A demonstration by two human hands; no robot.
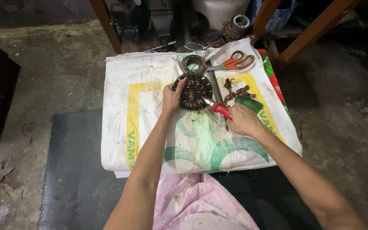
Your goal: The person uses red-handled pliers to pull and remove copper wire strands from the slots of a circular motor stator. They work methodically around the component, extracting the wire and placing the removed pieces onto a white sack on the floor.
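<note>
Gripping a red-handled tool [220,109], the right hand [242,120] is curled tight round the handle, its metal tip resting on the lower right edge of a round, dark motor stator [194,91] wound with copper wire. The left hand [172,97] presses on the stator's left rim, thumb and fingers clasped over the edge, steadying it. The stator lies flat near the far middle of a white woven sack [150,123] printed in yellow and green, spread over a low desk.

Just beyond the stator sits a smaller ring-shaped stator core [193,64], and to its right orange-handled scissors [234,62] lie with blades shut. A long flat metal bar [214,87] runs down between the stator and a small heap of pulled copper wire scraps [235,92]. A green object [249,103] shows just past the right hand, partly covered by it, so its kind is unclear. Another toothed core [241,21] stands on the floor at the top edge, among dim machine parts that are hard to make out. The tool's tip is too small to tell its shape.
</note>
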